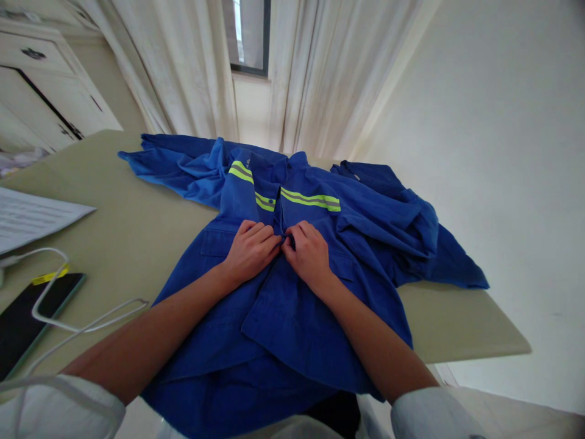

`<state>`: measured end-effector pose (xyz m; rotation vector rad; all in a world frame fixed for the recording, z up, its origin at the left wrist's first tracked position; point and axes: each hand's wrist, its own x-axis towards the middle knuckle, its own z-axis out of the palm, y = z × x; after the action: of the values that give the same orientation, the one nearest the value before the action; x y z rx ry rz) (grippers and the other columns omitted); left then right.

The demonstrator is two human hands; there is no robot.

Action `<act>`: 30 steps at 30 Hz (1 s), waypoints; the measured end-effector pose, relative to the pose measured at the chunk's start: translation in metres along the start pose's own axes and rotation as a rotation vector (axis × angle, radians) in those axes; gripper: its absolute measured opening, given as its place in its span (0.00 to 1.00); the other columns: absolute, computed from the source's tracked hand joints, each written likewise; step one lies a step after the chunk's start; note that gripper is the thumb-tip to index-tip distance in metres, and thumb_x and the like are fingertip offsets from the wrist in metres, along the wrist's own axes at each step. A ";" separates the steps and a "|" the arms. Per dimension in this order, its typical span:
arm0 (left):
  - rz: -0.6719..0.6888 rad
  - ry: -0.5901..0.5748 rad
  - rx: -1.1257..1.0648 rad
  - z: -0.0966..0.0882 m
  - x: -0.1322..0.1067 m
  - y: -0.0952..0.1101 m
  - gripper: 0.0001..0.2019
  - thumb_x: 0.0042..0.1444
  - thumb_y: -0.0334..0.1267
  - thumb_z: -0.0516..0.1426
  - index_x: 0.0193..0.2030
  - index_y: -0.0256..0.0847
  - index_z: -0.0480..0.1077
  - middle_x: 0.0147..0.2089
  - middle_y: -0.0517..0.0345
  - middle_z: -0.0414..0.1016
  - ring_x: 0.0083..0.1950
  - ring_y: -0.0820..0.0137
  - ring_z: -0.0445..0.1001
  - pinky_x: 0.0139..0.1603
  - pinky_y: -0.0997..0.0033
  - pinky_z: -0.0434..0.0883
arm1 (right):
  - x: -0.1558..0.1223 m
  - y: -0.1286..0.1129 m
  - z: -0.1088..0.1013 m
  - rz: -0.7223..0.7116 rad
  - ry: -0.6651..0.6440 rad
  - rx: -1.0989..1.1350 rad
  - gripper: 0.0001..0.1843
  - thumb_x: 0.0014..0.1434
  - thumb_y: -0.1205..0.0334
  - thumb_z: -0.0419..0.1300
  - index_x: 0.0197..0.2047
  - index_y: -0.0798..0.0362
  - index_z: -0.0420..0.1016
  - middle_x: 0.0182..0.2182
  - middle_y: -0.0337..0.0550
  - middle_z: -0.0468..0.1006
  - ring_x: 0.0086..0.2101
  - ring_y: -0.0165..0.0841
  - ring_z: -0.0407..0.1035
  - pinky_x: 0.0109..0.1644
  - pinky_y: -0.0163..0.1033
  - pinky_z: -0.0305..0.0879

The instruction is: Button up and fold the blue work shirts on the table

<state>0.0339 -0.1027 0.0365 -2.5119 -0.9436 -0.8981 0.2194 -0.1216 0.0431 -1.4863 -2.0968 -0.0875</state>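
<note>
A blue work jacket with yellow-green and grey reflective stripes lies front side up, its lower hem hanging over the near table edge. My left hand pinches one edge of the front opening at mid-chest, below the stripes. Right beside it, my right hand grips the other edge, with thumb and fingers closed on the cloth. The fingertips of both hands nearly meet at the placket. Any button between them is hidden. Above the hands the front gapes slightly, and a dark button shows near the left stripe.
More dark blue clothing lies under and behind the jacket on the pale green table. To the left are a printed sheet, a dark phone and a white cable. Curtains hang behind; a wall stands at right.
</note>
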 end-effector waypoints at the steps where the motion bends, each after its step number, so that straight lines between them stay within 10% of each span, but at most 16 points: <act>1: -0.001 -0.001 -0.004 0.000 0.000 0.000 0.08 0.69 0.35 0.58 0.40 0.43 0.79 0.34 0.56 0.75 0.39 0.63 0.71 0.47 0.56 0.64 | 0.000 0.000 0.000 0.006 -0.004 0.011 0.07 0.65 0.70 0.58 0.41 0.51 0.77 0.41 0.48 0.77 0.43 0.42 0.71 0.48 0.44 0.67; 30: -0.190 -0.103 -0.375 0.015 -0.007 -0.016 0.13 0.69 0.30 0.54 0.51 0.44 0.79 0.46 0.54 0.79 0.47 0.63 0.74 0.48 0.58 0.63 | 0.005 0.027 0.005 0.180 -0.116 0.638 0.03 0.60 0.61 0.65 0.38 0.51 0.79 0.29 0.38 0.78 0.29 0.32 0.69 0.35 0.36 0.65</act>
<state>0.0260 -0.0867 0.0219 -2.8396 -1.1553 -1.1013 0.2401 -0.1052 0.0343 -1.2831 -1.8125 0.6850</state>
